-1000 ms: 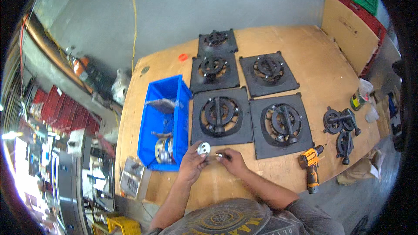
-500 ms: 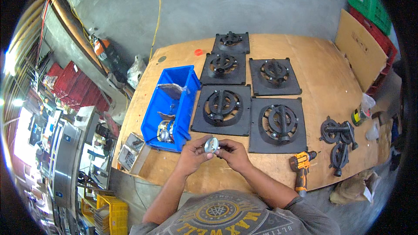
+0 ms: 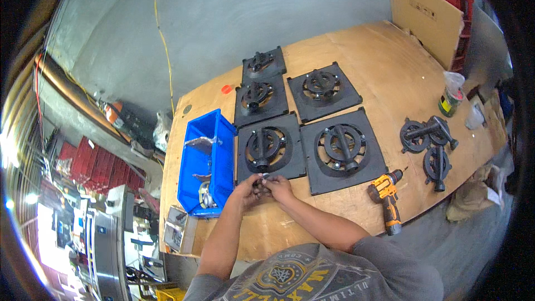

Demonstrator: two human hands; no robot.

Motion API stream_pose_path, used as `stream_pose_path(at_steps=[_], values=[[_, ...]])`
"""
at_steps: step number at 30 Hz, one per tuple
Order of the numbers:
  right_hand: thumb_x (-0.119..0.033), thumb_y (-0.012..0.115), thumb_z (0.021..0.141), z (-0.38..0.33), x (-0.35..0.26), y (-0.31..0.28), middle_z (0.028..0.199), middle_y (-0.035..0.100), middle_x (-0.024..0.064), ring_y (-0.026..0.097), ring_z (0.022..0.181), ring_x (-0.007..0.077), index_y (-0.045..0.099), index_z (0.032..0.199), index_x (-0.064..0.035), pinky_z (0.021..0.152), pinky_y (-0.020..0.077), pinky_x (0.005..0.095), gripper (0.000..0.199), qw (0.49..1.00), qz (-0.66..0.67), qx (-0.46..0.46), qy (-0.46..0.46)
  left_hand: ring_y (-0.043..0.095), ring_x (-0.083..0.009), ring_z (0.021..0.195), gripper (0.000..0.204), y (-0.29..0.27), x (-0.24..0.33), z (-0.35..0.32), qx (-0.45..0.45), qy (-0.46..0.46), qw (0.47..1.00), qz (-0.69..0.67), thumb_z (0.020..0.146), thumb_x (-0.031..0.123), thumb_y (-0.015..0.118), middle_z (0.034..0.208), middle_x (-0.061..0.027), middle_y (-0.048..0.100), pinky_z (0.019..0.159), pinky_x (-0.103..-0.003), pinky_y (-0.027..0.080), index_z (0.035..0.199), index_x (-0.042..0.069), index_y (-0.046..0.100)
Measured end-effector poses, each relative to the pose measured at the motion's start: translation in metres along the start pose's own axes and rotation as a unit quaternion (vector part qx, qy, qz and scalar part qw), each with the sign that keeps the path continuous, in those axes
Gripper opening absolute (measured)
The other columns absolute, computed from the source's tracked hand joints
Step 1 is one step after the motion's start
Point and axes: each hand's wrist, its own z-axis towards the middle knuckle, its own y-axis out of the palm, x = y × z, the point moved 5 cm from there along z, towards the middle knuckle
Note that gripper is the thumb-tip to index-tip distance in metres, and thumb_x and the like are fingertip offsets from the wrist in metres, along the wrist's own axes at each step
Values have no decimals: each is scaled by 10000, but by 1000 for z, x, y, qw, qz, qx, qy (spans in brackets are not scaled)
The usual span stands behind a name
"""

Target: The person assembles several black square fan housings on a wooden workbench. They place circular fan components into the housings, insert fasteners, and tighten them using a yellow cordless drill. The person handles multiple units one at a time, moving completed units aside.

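Observation:
My left hand [image 3: 244,190] and my right hand [image 3: 277,188] meet over the near edge of the wooden table [image 3: 390,83], both pinching a small pale metal part [image 3: 261,179] between the fingertips. They hover just below the nearest black square plate with a round ring assembly [image 3: 270,146]. A second such plate [image 3: 342,149] lies to its right, and three smaller ones [image 3: 260,95] sit farther back. The blue plastic bin [image 3: 207,161] with metal parts stands directly left of my left hand.
An orange and black cordless drill [image 3: 385,196] lies near the table's front edge at right. Loose black ring assemblies [image 3: 432,140] rest farther right, near a small can [image 3: 448,100]. A cardboard sheet [image 3: 426,15] leans at the back right. A yellow cable [image 3: 163,50] crosses the grey floor.
The view has swung, so the table now sits more to the right and tilted. My hands stay together on the small part, now closer to the nearest black plate.

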Motion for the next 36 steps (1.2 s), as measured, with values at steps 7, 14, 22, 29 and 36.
stream_pose_path(at_steps=[7, 14, 22, 29, 36], values=[[-63, 657, 893, 36, 10, 0, 856, 641, 82, 650, 729, 169, 548, 949, -15, 600, 554, 296, 132, 996, 64, 57, 0, 644, -190, 634, 273, 7, 24, 28, -6, -60, 998, 15, 898, 352, 643, 742, -49, 660, 629, -336, 584, 894, 79, 636], [-63, 653, 896, 48, 15, 4, 842, 633, 60, 636, 723, 158, 541, 959, -36, 610, 551, 290, 131, 994, 95, 51, 5, 664, -221, 695, 284, -8, 27, 41, -10, -33, 999, 5, 938, 305, 620, 792, -86, 661, 690, -399, 597, 961, 22, 613], [-107, 621, 929, 37, 20, 11, 863, 654, 60, 635, 699, 145, 540, 990, -51, 592, 524, 277, 116, 986, 154, 68, 15, 643, -179, 687, 363, -2, 35, 34, 30, -11, 997, 74, 911, 395, 652, 788, -53, 648, 630, -335, 566, 992, 42, 623], [-180, 587, 961, 39, 29, 17, 891, 642, 53, 636, 732, 175, 522, 1038, -82, 637, 529, 306, 141, 976, 206, 43, 53, 611, -184, 641, 430, -5, 58, 50, 104, 105, 951, 271, 893, 388, 670, 833, -127, 679, 576, -335, 501, 916, -42, 668], [-231, 518, 998, 32, 25, 16, 922, 638, 58, 637, 769, 187, 514, 1074, -96, 651, 523, 332, 155, 974, 207, 28, 85, 592, -162, 604, 407, 12, 60, 33, 163, 140, 934, 287, 862, 374, 702, 752, -102, 667, 533, -321, 473, 837, -31, 675]])
